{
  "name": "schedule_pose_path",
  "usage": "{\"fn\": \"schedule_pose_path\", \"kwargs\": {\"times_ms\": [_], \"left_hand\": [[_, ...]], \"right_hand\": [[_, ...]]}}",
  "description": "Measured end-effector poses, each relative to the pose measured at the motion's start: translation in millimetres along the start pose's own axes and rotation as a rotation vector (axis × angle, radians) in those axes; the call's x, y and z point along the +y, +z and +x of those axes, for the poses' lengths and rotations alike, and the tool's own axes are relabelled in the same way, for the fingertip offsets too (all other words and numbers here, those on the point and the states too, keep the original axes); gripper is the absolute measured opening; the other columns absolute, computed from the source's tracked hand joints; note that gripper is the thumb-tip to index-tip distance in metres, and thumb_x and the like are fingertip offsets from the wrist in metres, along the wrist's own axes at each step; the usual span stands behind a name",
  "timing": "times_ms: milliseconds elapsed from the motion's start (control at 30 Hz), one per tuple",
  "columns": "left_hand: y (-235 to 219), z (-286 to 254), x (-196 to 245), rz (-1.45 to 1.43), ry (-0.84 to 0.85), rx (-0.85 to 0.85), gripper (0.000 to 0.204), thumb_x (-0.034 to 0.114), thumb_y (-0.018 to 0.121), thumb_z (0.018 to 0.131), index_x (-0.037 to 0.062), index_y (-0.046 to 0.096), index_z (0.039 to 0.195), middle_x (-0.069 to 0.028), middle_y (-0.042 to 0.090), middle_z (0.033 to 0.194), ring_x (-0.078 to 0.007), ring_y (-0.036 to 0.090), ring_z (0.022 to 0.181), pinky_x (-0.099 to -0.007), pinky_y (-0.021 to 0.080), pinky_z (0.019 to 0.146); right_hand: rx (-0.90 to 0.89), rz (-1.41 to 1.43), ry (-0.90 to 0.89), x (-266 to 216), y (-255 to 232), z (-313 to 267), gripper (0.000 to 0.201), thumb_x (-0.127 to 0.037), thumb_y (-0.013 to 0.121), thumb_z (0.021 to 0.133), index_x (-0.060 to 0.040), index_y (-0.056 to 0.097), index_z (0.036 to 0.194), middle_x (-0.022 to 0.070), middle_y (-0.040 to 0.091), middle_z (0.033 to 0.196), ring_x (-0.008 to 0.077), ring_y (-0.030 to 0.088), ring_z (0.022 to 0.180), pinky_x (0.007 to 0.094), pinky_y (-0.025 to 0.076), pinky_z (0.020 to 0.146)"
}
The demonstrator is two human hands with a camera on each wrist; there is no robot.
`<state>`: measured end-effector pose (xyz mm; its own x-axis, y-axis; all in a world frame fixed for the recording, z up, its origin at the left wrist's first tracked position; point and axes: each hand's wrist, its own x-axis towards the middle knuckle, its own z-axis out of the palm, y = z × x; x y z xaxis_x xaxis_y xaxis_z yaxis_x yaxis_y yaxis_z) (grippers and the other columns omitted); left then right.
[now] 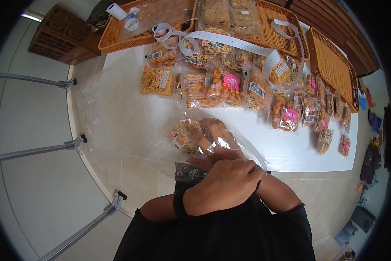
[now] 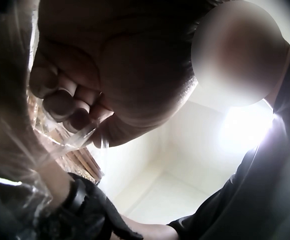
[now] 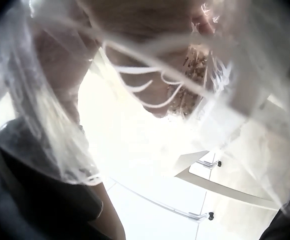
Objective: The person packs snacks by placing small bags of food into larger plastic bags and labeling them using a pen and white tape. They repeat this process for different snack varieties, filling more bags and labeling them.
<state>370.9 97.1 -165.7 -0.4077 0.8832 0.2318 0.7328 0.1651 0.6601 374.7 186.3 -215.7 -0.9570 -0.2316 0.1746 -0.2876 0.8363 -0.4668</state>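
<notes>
My right hand is inside a large clear plastic bag, its fingers and thumb around a small snack packet. Crossed over the right forearm, my left hand pinches the bag's edge. The left wrist view has the left hand with curled fingers on a strip of clear film. Through the bag's blurred folds, the right wrist view shows part of the right hand beside the packet.
Many snack packets lie across the far and right parts of the white table. Wicker trays stand along its back, with a curling white perforated strip over them. Clear film spreads to the left, near metal-legged racks.
</notes>
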Motion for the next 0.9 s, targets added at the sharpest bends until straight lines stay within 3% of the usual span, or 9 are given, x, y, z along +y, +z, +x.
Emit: {"fn": "schedule_pose_path", "kwargs": {"times_ms": [100, 200, 400, 500, 567, 633, 700, 800, 900], "left_hand": [[-0.7, 0.6, -0.2, -0.003, 0.000, 0.001, 0.016, 0.011, 0.066, 0.083, 0.0010, 0.063, 0.095, -0.0082, 0.065, 0.083, -0.0240, 0.068, 0.074, -0.0360, 0.055, 0.062], [-2.4, 1.3, 2.8, 0.003, -0.015, -0.007, 0.017, 0.011, 0.067, 0.083, 0.0012, 0.063, 0.096, -0.0080, 0.065, 0.083, -0.0241, 0.068, 0.074, -0.0358, 0.055, 0.062], [-3.6, 6.8, 5.7, 0.001, -0.018, -0.039, 0.015, 0.009, 0.067, 0.083, 0.0013, 0.063, 0.095, -0.0080, 0.064, 0.082, -0.0249, 0.067, 0.073, -0.0353, 0.054, 0.060], [-3.2, 8.5, 5.8, 0.000, -0.024, -0.050, 0.015, 0.009, 0.067, 0.083, 0.0009, 0.063, 0.095, -0.0080, 0.064, 0.082, -0.0249, 0.067, 0.073, -0.0355, 0.054, 0.060], [0.5, 7.8, 4.4, -0.002, -0.030, -0.048, 0.015, 0.009, 0.066, 0.083, 0.0008, 0.064, 0.095, -0.0080, 0.064, 0.082, -0.0248, 0.067, 0.073, -0.0356, 0.054, 0.060], [3.4, 7.6, 3.6, 0.000, -0.023, -0.039, 0.016, 0.010, 0.066, 0.083, 0.0004, 0.064, 0.095, -0.0082, 0.064, 0.082, -0.0248, 0.067, 0.074, -0.0357, 0.054, 0.061], [4.4, 9.0, 2.7, 0.007, -0.001, -0.021, 0.017, 0.010, 0.066, 0.083, -0.0002, 0.064, 0.096, -0.0085, 0.064, 0.082, -0.0249, 0.067, 0.074, -0.0358, 0.054, 0.062], [5.8, 8.6, 2.4, 0.000, -0.032, -0.049, 0.019, 0.010, 0.066, 0.083, -0.0014, 0.064, 0.097, -0.0090, 0.064, 0.082, -0.0253, 0.067, 0.074, -0.0359, 0.054, 0.063], [6.2, 9.2, 2.1, -0.001, -0.024, -0.044, 0.020, 0.010, 0.066, 0.083, -0.0023, 0.064, 0.098, -0.0094, 0.064, 0.082, -0.0255, 0.067, 0.075, -0.0366, 0.054, 0.064]], "right_hand": [[-0.019, -0.141, -0.080, 3.8, -13.2, 0.7, 0.079, -0.053, 0.067, 0.084, -0.0175, 0.041, 0.150, 0.0162, 0.045, 0.142, 0.0340, 0.045, 0.131, 0.0459, 0.040, 0.110], [-0.083, 0.004, -0.126, 11.5, -25.1, -0.3, 0.074, -0.044, 0.064, 0.088, -0.0192, 0.038, 0.152, 0.0160, 0.040, 0.147, 0.0318, 0.040, 0.138, 0.0441, 0.034, 0.114], [-0.054, -0.065, -0.103, 24.8, 19.1, -12.3, 0.066, -0.022, 0.057, 0.092, -0.0213, 0.034, 0.155, 0.0148, 0.031, 0.158, 0.0241, 0.029, 0.148, 0.0395, 0.027, 0.119], [-0.010, -0.158, -0.124, 17.9, 4.5, -12.4, 0.069, -0.015, 0.061, 0.089, -0.0165, 0.035, 0.153, 0.0162, 0.036, 0.155, 0.0256, 0.035, 0.146, 0.0380, 0.031, 0.118], [0.041, 0.195, -0.063, 27.3, 6.8, -13.1, 0.068, -0.011, 0.064, 0.085, -0.0115, 0.040, 0.149, 0.0168, 0.041, 0.151, 0.0277, 0.039, 0.143, 0.0372, 0.033, 0.117], [0.135, 0.356, -0.015, 32.0, 16.2, -14.7, 0.063, -0.007, 0.069, 0.081, -0.0069, 0.047, 0.139, 0.0164, 0.048, 0.142, 0.0294, 0.045, 0.137, 0.0381, 0.039, 0.112], [0.273, 0.320, 0.016, 33.1, 27.1, -15.1, 0.054, -0.003, 0.077, 0.075, -0.0027, 0.056, 0.125, 0.0149, 0.056, 0.129, 0.0308, 0.053, 0.127, 0.0405, 0.046, 0.103], [0.133, 0.417, 0.098, 34.1, 17.5, -15.7, 0.043, -0.009, 0.068, 0.080, -0.0039, 0.056, 0.122, 0.0145, 0.058, 0.121, 0.0303, 0.057, 0.115, 0.0371, 0.045, 0.099], [0.252, 0.298, 0.013, 36.8, 28.9, -21.0, 0.029, -0.011, 0.068, 0.080, -0.0041, 0.055, 0.105, 0.0109, 0.054, 0.101, 0.0279, 0.057, 0.094, 0.0362, 0.046, 0.083]]}}
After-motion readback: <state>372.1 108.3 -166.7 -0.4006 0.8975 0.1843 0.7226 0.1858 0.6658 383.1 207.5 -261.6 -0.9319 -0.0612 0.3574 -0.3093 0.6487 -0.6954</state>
